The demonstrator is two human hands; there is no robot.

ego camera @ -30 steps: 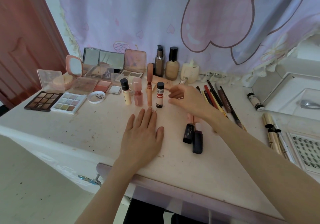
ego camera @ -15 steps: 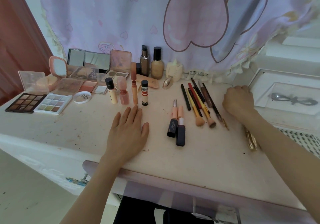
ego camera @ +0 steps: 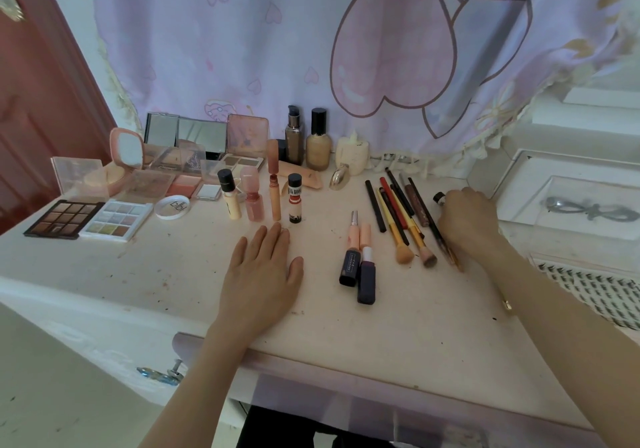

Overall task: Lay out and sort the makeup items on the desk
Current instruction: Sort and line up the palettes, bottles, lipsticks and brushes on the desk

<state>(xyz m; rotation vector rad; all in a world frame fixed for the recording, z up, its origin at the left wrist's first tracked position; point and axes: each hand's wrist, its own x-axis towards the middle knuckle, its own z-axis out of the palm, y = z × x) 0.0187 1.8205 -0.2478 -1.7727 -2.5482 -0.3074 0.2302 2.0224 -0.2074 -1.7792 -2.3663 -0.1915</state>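
1. Left hand (ego camera: 261,274) lies flat on the desk (ego camera: 138,267), fingers straight, holding nothing.
2. Right hand (ego camera: 467,221), at 3 o'clock, curls round a small black-capped tube (ego camera: 439,198).
3. Four upright tubes (ego camera: 275,184) at 12 o'clock.
4. Two lipsticks (ego camera: 360,267) lie between the hands.
5. Two eyeshadow palettes (ego camera: 90,221) at 9 o'clock.

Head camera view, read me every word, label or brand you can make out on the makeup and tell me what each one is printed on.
"blbl", roughly, reading sideways: white round compact lid.
"NK BOO", partly readable: label of the small black-capped bottle.
White lettering on the dark lipstick tube: too small to read.
Label on the small tube in the right hand: blurred, unreadable.
Nothing else readable.
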